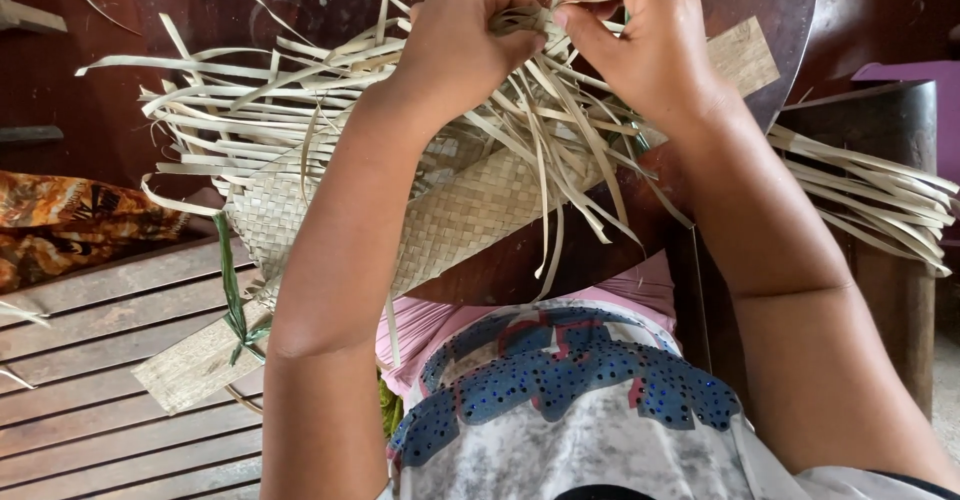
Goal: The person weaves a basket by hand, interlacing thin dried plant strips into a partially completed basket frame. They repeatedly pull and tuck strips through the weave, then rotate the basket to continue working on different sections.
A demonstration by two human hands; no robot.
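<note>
Up top, left hand (455, 45) and right hand (640, 40) both pinched tight on pale leaf strips (525, 22).

Both forearms are bare, without sleeves. The person wears a grey-white shirt (560, 430) printed with a blue and red dotted design over a pink garment (440, 325).

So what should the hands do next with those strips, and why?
Probably pull the pinched strip snug. The left hand and right hand pinch pale loose strips together at the top edge of the woven mat, and many ends hang unwoven below, so tightening this one seems the likely small move.
</note>
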